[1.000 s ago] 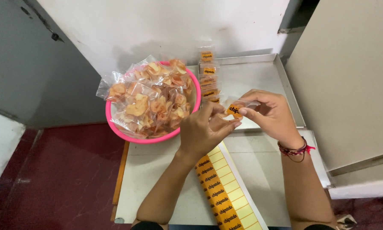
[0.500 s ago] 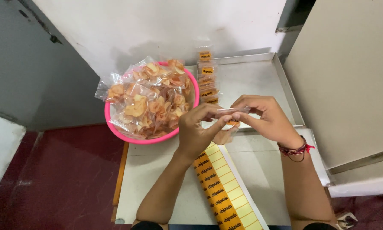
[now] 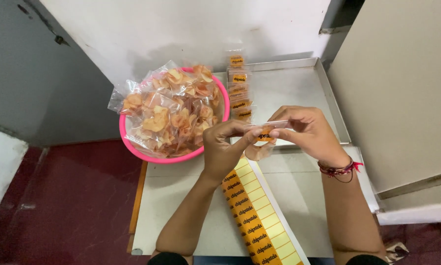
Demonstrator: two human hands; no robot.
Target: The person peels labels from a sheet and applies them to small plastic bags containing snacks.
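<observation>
Here a small clear snack packet is pinched at its top edge between the left hand and right hand, both grips narrow, held above the worktop so an orange sticker can be pressed flat; the sticker sheet lies just below.

Left hand and right hand, fingertips pinched together

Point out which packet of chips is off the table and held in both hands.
The small clear packet pinched between the left hand and right hand. The rest lie in the pink bowl or lined up on the tray.
</observation>
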